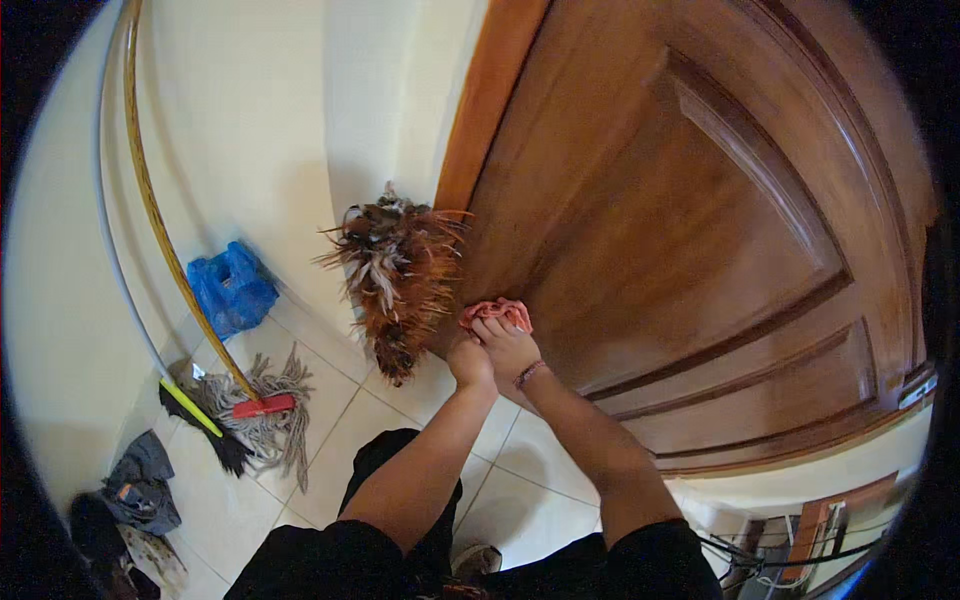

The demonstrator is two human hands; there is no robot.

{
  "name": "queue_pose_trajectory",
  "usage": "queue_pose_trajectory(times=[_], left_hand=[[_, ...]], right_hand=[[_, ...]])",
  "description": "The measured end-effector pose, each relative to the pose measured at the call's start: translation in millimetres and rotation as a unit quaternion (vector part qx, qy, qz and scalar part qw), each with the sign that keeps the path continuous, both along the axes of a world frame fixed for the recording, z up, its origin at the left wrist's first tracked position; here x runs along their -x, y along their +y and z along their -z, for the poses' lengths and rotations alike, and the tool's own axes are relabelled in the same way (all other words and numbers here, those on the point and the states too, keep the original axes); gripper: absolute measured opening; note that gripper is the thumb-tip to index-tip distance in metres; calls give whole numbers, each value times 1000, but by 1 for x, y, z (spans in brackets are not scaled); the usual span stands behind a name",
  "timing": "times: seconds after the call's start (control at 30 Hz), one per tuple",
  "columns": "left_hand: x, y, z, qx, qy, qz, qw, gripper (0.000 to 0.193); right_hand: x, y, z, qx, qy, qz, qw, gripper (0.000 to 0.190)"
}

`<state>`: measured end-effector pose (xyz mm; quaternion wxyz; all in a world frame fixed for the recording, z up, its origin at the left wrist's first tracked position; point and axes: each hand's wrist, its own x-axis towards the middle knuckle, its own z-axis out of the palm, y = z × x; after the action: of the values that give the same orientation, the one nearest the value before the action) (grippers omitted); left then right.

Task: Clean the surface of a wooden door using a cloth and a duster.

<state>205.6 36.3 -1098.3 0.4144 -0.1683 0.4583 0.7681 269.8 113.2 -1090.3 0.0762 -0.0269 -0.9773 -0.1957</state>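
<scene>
A crumpled pink cloth is gripped in my right hand, which wears a braided bracelet at the wrist. My left hand is pressed up against the right one, just below the cloth; its fingers are largely hidden, so I cannot tell whether it grips the cloth too. Both hands are in front of the lower edge of a brown panelled wooden door. Left of the hands, a brown feather duster hangs beside the wooden door frame.
A string mop and a broom lean on the left wall. Near them are a blue plastic bag and a dark grey cloth item on the tiled floor. Cables run at lower right.
</scene>
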Motion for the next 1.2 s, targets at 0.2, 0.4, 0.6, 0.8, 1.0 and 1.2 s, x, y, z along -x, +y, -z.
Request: queue_pose_trajectory(times=[0.2,0.4,0.6,0.8,1.0,1.2], left_hand=[[3,-11,-32,-16,37,48,998,22],[18,-28,-44,-59,140,-74,986,24],[11,-61,-86,-88,490,-49,866,19],[15,-57,-84,-4,551,-61,832,20],[20,-68,-84,-47,405,-67,911,24],[19,-44,-78,-71,405,-62,909,25]], right_hand=[[-14,9,-125,-29,-8,-42,999,30],[25,-7,-336,-227,394,-20,891,34],[60,-10,-207,-174,346,42,921,37],[-7,-2,70,-22,30,133,990,39],[16,-27,-2,-7,95,-40,995,30],[-5,4,-234,-153,242,-39,957,32]])
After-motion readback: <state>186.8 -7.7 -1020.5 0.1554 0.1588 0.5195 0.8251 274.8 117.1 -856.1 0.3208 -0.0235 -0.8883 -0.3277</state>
